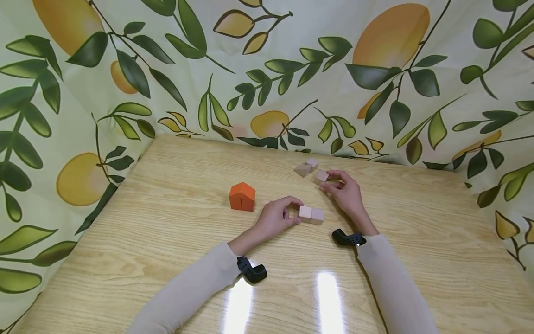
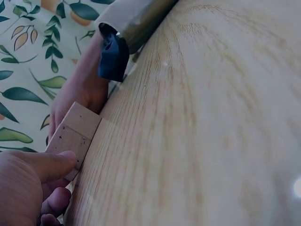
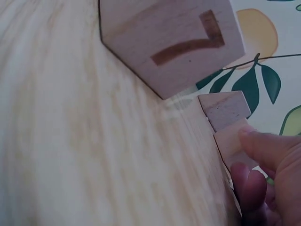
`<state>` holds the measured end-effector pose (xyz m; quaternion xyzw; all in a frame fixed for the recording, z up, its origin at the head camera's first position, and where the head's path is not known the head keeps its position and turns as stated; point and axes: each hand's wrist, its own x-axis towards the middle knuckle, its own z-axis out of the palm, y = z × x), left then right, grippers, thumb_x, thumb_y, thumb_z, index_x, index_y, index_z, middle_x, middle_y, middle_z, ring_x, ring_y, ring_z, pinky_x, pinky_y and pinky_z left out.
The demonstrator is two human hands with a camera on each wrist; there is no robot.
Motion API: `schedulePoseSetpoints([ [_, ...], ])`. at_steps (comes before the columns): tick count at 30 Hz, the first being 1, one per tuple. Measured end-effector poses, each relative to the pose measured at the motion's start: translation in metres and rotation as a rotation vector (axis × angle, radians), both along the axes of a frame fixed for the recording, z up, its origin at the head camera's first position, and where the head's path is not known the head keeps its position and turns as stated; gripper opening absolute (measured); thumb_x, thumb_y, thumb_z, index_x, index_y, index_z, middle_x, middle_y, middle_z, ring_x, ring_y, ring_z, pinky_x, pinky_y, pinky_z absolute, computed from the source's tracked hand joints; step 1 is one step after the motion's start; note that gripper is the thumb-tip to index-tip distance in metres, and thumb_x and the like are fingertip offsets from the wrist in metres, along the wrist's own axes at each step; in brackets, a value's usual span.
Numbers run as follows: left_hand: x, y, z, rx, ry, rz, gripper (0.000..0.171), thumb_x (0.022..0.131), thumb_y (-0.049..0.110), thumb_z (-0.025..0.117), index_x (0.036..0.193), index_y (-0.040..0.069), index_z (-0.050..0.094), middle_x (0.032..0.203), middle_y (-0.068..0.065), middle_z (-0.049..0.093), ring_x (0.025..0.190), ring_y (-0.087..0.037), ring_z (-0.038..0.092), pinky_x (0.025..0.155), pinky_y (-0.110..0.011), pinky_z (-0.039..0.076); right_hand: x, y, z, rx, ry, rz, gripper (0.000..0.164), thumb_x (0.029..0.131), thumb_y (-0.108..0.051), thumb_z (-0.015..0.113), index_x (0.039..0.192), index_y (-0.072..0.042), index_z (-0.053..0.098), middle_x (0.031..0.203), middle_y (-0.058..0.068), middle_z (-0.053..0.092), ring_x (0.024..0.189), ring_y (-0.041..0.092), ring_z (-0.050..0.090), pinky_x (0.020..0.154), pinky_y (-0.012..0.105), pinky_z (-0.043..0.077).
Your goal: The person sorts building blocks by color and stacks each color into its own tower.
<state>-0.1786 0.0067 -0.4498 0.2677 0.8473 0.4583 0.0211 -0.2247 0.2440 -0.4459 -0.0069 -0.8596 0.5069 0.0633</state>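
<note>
Two pale wooden cubes stand side by side in front of the left hand [image 1: 277,214]. Its thumb and fingers pinch the left cube [image 1: 305,213], while the right cube [image 1: 317,215] sits flush against it. In the left wrist view, the thumb presses on the held block's face [image 2: 70,141]. Farther back, the right hand [image 1: 346,191] pinches another wooden cube [image 1: 321,177] between thumb and fingers. Just beyond that lie a triangular wooden block [image 1: 303,170] and a small pale block [image 1: 312,162]. A block with a dark brown mark [image 3: 188,42] looms close in the right wrist view.
An orange house-shaped block stack [image 1: 242,196] stands left of the left hand. The wood-grained table [image 1: 175,241] meets a fruit-and-leaf patterned cloth [image 1: 233,93] at its back and left edges. Each wrist wears a black device, the left one [image 1: 252,271] low over the table.
</note>
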Motion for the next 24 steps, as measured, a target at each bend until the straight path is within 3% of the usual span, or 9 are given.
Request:
schedulePoseSetpoints([
  [9, 0.0003, -0.0005, 0.0005, 0.003, 0.012, 0.001, 0.038, 0.079, 0.015, 0.08, 0.114, 0.013, 0.064, 0.061, 0.006, 0.049, 0.053, -0.004, 0.043, 0.052, -0.021, 0.035, 0.0002, -0.0033, 0.0006, 0.043, -0.002, -0.026, 0.043, 0.088, -0.024, 0.071, 0.123, -0.003, 0.057, 0.114, 0.015, 0.061, 0.094, 0.026, 0.062, 0.062, 0.015, 0.045],
  [17, -0.0001, -0.0009, 0.0012, 0.02, 0.006, -0.002, 0.038, 0.079, 0.016, 0.08, 0.114, 0.013, 0.064, 0.069, 0.001, 0.055, 0.054, -0.004, 0.044, 0.052, -0.022, 0.036, 0.0043, -0.002, 0.0028, 0.049, -0.003, -0.02, 0.04, 0.089, -0.026, 0.07, 0.121, -0.005, 0.057, 0.111, 0.012, 0.061, 0.084, 0.017, 0.06, 0.061, 0.019, 0.049],
  [24, 0.001, -0.0017, 0.0018, 0.023, -0.008, -0.01, 0.038, 0.08, 0.02, 0.079, 0.115, 0.014, 0.064, 0.076, 0.003, 0.058, 0.054, -0.004, 0.044, 0.052, -0.022, 0.036, 0.0093, -0.0007, 0.0047, -0.039, -0.016, 0.023, 0.044, 0.088, -0.029, 0.07, 0.122, -0.003, 0.056, 0.113, 0.013, 0.059, 0.082, 0.012, 0.062, 0.064, 0.023, 0.052],
])
